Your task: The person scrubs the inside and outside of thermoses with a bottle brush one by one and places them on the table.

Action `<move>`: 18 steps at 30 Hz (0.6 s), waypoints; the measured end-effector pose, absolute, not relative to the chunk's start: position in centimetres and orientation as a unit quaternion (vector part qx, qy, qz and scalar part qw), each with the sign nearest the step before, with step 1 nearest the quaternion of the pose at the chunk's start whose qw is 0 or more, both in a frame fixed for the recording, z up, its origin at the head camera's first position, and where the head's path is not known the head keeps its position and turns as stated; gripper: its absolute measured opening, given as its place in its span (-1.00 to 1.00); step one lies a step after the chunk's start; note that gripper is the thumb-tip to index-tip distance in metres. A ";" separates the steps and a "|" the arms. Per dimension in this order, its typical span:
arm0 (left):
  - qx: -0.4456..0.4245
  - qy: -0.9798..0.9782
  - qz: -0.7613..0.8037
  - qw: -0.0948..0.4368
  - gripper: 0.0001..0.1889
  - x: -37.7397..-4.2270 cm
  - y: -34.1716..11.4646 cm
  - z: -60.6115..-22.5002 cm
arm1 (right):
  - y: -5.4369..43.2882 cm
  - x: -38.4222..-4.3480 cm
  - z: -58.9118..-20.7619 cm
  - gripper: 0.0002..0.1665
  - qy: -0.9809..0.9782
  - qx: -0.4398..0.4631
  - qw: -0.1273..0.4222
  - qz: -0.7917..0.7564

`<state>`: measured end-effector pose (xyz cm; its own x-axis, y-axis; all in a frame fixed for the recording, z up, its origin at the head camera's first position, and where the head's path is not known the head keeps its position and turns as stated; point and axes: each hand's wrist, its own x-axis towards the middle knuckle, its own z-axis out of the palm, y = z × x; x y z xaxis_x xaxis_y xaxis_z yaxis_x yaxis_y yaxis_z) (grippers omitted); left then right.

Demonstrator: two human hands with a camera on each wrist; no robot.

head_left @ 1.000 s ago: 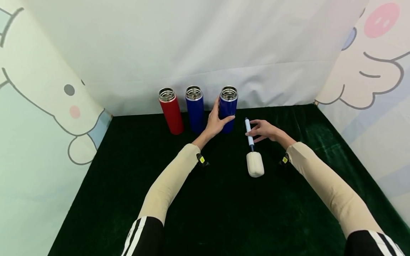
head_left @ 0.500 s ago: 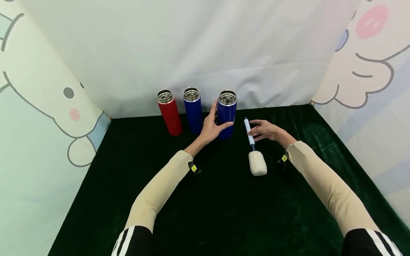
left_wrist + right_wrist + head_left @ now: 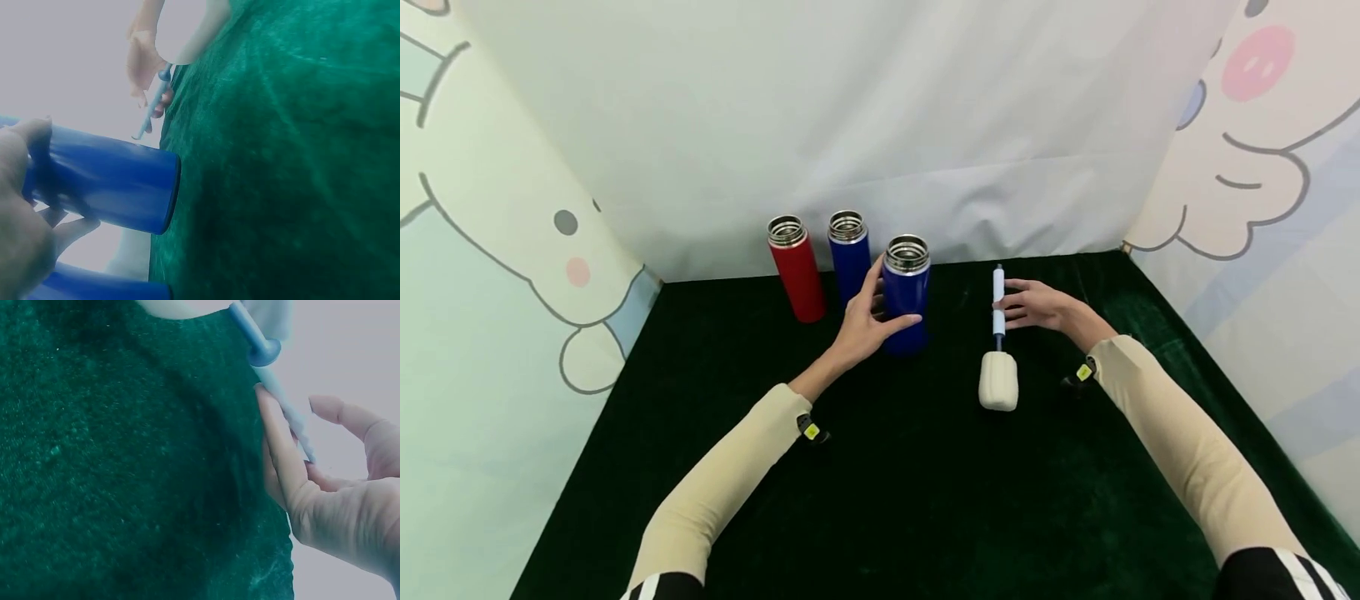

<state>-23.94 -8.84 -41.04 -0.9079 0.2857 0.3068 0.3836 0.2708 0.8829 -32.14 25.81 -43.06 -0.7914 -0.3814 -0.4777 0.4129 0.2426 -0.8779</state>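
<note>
My left hand (image 3: 859,333) grips a blue bottle (image 3: 907,292) round its side, thumb in front and fingers behind. The bottle is upright and lidless, with a steel threaded mouth. My right hand (image 3: 1037,305) holds a bottle brush (image 3: 998,381) by its pale blue handle; the brush has a thick white sponge head pointing toward me. In the right wrist view, the fingers lie along the table side of the handle (image 3: 270,381), while the thumb (image 3: 340,415) sits above it. The left wrist view shows the bottle's dark base rim near the cloth.
A second blue bottle (image 3: 850,258) stands behind my left hand, partly hidden by it. Left of that is a red bottle (image 3: 797,271), also lidless. Dark green velvet (image 3: 880,500) covers the table. White cloth (image 3: 880,117) closes off the back, with cartoon-printed panels at both sides.
My left hand has brought its blue bottle leftward and nearer to me. The right hand has shifted slightly right, and the brush's handle has swung right with it. The other bottles stay put.
</note>
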 end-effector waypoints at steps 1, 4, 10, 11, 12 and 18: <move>-0.207 -0.798 -0.565 0.042 0.11 -23.6 -9.2 -41.1 | 25.9 -32.1 -42.9 0.03 0.715 0.015 0.320 -0.622; -0.196 -0.804 -0.560 0.035 0.11 -22.7 -10.5 -41.3 | 26.4 -31.9 -42.4 0.06 0.696 0.029 0.315 -0.645; -0.203 -0.814 -0.543 0.034 0.12 -21.6 -12.8 -41.7 | 27.4 -31.6 -41.8 0.08 0.646 0.058 0.295 -0.702; -0.202 -0.816 -0.540 0.031 0.12 -21.2 -13.0 -41.4 | 27.5 -31.6 -41.7 0.08 0.638 0.061 0.292 -0.710; -0.203 -0.818 -0.537 0.028 0.12 -21.1 -13.3 -41.4 | 27.6 -31.6 -41.7 0.07 0.632 0.064 0.288 -0.717; -0.200 -0.829 -0.523 0.008 0.13 -20.3 -15.2 -41.4 | 27.6 -31.4 -41.4 0.07 0.586 0.064 0.269 -0.761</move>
